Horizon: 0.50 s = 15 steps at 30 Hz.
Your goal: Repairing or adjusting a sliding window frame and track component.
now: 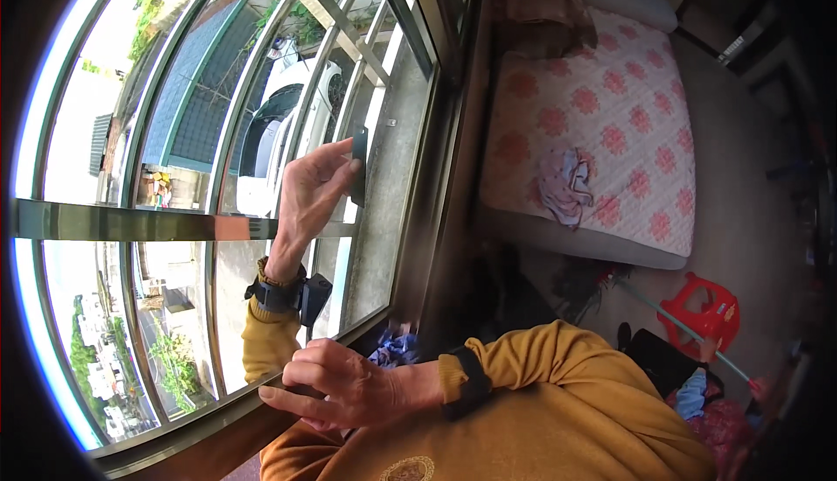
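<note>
My left hand (316, 186) reaches past the window frame, beside the metal bars. Its thumb and fingers pinch a thin, dark, flat rectangular piece (358, 167) with a small hole near its upper end; its exact kind does not show. A black strap with a dark box-shaped device (315, 300) circles that wrist. Lower down, my right hand (344, 385) is closed, fingers curled, close to the bottom window frame (187, 442). A dark bit shows between those fingers, too hidden to name. Another black strap (471, 381) sits on the right wrist.
Metal bars (228, 123) and a wide crossrail (131, 221) span the window; a white car (292, 106) stands outside. Behind the frame are a bed (641, 154) with a flowered cover and a crumpled cloth (565, 186), a red plastic stool (697, 302), and a pale green pole (663, 313).
</note>
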{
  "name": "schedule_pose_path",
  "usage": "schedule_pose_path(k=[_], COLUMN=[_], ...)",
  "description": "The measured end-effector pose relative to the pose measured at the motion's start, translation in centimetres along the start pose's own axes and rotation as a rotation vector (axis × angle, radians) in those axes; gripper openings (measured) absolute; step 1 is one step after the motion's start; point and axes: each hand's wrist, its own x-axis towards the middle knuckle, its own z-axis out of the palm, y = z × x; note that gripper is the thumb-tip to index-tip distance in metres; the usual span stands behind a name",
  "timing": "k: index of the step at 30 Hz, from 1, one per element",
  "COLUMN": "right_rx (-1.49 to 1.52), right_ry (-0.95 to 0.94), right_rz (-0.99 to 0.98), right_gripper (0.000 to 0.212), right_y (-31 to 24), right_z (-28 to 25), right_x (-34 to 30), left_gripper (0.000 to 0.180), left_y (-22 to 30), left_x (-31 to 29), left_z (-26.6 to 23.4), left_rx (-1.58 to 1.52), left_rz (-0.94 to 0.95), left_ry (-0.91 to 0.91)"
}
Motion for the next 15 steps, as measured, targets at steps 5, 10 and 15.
schedule_pose_path(k=[5, 10, 15], right_rx=[0.014, -0.008, -0.016], right_ry=[-0.012, -0.012, -0.005], right_rz=[0.004, 0.014, 0.02], right_gripper=[0.061, 0.061, 0.059], right_y=[0.2, 0.1, 0.1], right_z=[-0.1, 0.0, -0.1], right_x=[0.1, -0.1, 0.1], left_gripper=[0.02, 0.016, 0.011], left_y=[-4.2, -6.6, -5.6], left_x=[-0.4, -1.0, 0.6], left_z=[1.3, 2.5, 4.1], left_rx=[0.105, 0.058, 0.18], left_rz=[0.034, 0.065, 0.061], left_ry=[0.001, 0.027, 0.088])
